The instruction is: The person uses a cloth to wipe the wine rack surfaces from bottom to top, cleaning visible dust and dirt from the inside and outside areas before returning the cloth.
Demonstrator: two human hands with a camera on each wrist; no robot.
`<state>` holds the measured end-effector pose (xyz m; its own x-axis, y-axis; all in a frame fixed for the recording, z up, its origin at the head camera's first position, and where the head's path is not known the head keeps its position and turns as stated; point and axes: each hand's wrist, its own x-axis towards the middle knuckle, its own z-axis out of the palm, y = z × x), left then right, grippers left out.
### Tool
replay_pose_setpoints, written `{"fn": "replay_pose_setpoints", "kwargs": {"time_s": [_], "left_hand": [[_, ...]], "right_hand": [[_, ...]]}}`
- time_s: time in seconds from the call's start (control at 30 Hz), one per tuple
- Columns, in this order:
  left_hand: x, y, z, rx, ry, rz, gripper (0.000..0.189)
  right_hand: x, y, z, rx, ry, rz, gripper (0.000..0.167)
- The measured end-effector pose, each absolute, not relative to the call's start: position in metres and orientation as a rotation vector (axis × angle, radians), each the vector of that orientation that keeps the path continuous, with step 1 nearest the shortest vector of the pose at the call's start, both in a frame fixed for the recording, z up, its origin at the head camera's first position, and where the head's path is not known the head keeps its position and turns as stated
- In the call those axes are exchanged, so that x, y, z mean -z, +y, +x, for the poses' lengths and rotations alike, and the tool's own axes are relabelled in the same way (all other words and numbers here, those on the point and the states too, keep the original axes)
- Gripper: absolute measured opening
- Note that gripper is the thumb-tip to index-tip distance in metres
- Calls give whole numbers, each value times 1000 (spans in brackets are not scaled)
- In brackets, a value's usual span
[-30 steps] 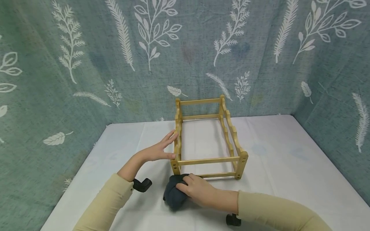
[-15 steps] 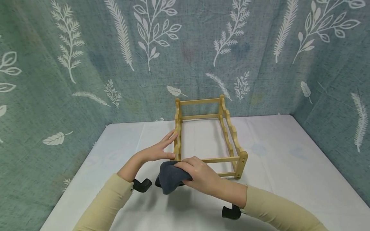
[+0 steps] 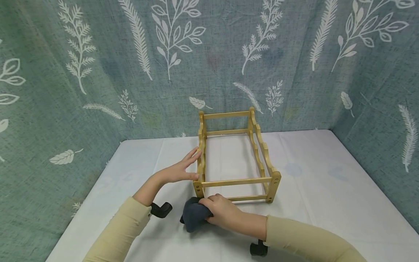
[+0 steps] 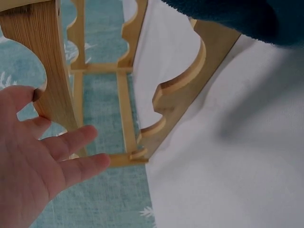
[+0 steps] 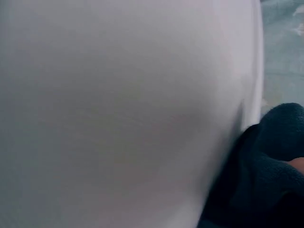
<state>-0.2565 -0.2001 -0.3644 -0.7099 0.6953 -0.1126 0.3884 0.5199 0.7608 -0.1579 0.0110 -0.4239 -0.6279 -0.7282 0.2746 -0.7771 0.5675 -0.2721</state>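
Right hand [image 3: 226, 214] pinches bunched dark-blue plush cloth [image 3: 195, 216], lower centre, by the lower-left corner of the golden-wood, scallop-sided rack [image 3: 235, 182] mid-frame; left hand [image 3: 179, 171] lies fingers spread against its left side, so from my remote seat I'd brace there, pressing cloth flat.

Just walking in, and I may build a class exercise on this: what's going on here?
A person is working with a dark blue cloth and a wooden rack on a white-covered table. The right hand grips the bunched cloth at the rack's near left corner; whether cloth and rack touch is unclear. The left hand, fingers spread, touches the rack's left side.
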Motion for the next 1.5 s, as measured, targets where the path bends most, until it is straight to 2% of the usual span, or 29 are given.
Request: {"fn": "replay_pose_setpoints", "kwargs": {"time_s": [0.2, 0.47, 1.03, 1.3, 1.5], "left_hand": [[365, -200, -256, -1036, 2357, 884, 103], [365, -200, -256, -1032, 2360, 878, 103], [364, -197, -255, -1095, 2303, 871, 98], [364, -196, -252, -1113, 2297, 906, 102], [365, -191, -245, -1116, 2269, 906, 102]], "right_hand": [[419, 12, -160, -765, -2786, 1185, 42], [391, 33, -149, -887, -2517, 1131, 48], [348, 156, -133, -692, -2581, 706, 52], [324, 193, -124, -834, -2694, 562, 49], [299, 206, -128, -814, -2602, 568, 53]]}}
